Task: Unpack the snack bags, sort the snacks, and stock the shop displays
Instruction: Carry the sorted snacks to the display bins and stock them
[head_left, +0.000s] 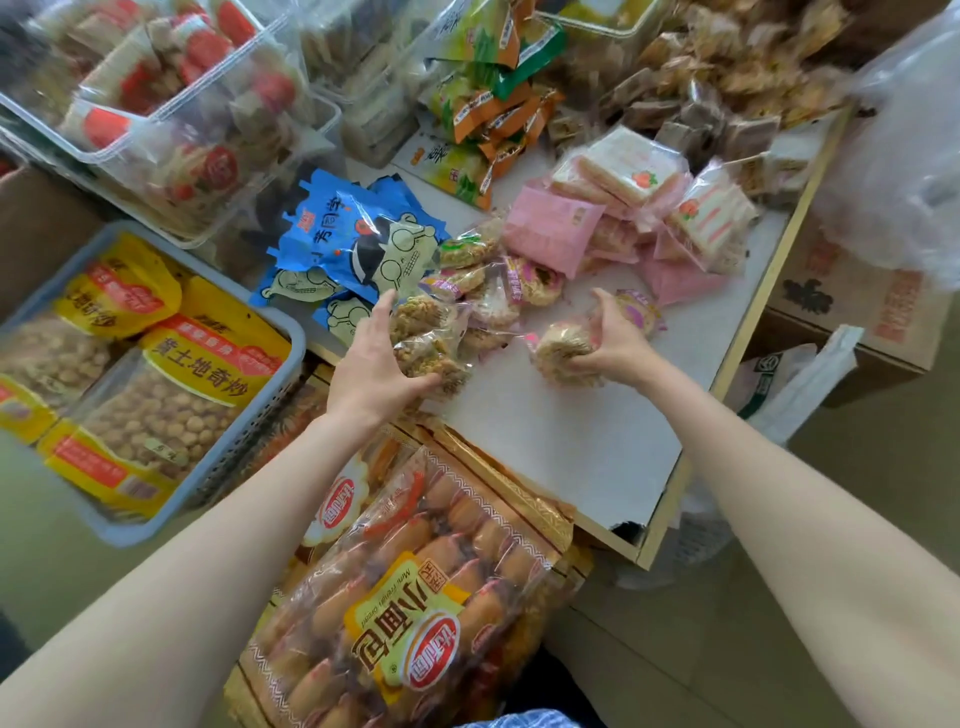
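Both hands work a heap of wrapped rice cakes (483, 291) on the white table (561, 441). The left hand (374, 364) curls its fingers round two packets; the right hand (613, 343) grips one. The cakes look light, brittle and slick in film, best held at the rim. Blue packets (353, 244), pink packets (550, 228) and clear tubs (171, 130) crowd the far side; a basket (270, 332) stands left.
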